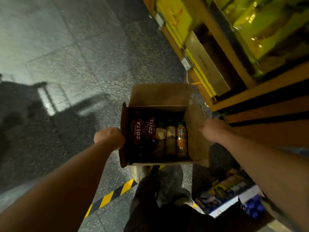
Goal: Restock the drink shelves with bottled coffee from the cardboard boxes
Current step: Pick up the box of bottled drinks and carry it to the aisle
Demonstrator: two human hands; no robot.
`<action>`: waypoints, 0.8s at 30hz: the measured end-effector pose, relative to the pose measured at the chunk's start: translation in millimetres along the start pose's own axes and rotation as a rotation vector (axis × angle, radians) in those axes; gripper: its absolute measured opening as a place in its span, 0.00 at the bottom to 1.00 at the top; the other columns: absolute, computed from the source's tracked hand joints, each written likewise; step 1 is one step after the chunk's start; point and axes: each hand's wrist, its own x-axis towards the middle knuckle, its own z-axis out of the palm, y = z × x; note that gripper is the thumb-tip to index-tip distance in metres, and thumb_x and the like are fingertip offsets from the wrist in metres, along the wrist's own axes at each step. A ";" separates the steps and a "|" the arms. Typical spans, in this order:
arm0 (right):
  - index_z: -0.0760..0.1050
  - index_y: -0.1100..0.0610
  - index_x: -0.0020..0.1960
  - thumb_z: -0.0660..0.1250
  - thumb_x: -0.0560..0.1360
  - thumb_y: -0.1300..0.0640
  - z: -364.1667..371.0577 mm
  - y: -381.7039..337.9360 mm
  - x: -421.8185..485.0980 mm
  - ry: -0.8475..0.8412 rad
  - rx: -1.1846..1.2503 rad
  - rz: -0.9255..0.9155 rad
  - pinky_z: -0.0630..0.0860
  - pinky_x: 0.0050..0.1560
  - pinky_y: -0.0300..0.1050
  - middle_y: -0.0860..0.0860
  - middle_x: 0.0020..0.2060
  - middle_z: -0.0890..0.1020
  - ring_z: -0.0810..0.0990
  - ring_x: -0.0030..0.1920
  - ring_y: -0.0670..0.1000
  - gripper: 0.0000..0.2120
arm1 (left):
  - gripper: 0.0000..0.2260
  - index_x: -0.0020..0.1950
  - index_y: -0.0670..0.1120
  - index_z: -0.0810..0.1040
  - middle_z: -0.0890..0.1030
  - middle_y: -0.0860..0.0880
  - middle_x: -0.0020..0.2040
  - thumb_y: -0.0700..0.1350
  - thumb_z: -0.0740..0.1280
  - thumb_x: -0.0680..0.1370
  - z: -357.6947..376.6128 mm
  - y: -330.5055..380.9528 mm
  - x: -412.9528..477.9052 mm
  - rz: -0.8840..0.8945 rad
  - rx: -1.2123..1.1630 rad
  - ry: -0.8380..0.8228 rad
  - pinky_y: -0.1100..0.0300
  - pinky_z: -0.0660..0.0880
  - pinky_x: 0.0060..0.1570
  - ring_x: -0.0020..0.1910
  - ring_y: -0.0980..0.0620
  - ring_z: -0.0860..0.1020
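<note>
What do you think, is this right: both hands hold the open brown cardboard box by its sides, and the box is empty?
Not empty. The head view shows the open brown cardboard box holding dark red Costa bottles and an orange Starbucks bottle. The left hand and right hand do hold its sides.

Both bare forearms extend forward and downward from the lower corners of the view, converging slightly. The left hand (pixel 109 138) is held knuckles-up, fingers curled tight, gripping the left wall of the open brown cardboard box (pixel 160 96). The left wrist is straight, in line with the forearm. The right hand (pixel 215 130) is set back-up against the box's right flap and grips it. Its fingertips are hidden beyond the cardboard. The two hands are level with each other, on opposite sides of the box.
</note>
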 end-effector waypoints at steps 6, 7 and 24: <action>0.77 0.59 0.56 0.61 0.79 0.52 -62.7 -95.8 24.8 0.041 -0.085 -0.118 0.71 0.44 0.46 0.59 0.57 0.79 0.78 0.56 0.61 0.13 | 0.11 0.57 0.46 0.78 0.80 0.46 0.53 0.45 0.58 0.80 -33.9 -74.5 17.1 -0.095 -0.117 0.016 0.55 0.71 0.45 0.52 0.47 0.79; 0.76 0.60 0.58 0.60 0.79 0.53 -74.8 -111.8 28.7 0.050 -0.112 -0.141 0.72 0.46 0.47 0.59 0.59 0.78 0.78 0.56 0.61 0.14 | 0.11 0.57 0.46 0.78 0.80 0.46 0.53 0.45 0.58 0.80 -41.3 -85.8 20.7 -0.111 -0.129 0.021 0.55 0.71 0.45 0.52 0.46 0.79; 0.76 0.58 0.59 0.60 0.78 0.52 -280.7 -413.8 102.2 0.194 -0.395 -0.478 0.73 0.48 0.46 0.57 0.57 0.79 0.78 0.55 0.58 0.15 | 0.11 0.57 0.47 0.76 0.79 0.46 0.53 0.49 0.58 0.80 -159.5 -276.3 105.7 -0.401 -0.527 -0.002 0.53 0.75 0.51 0.51 0.46 0.78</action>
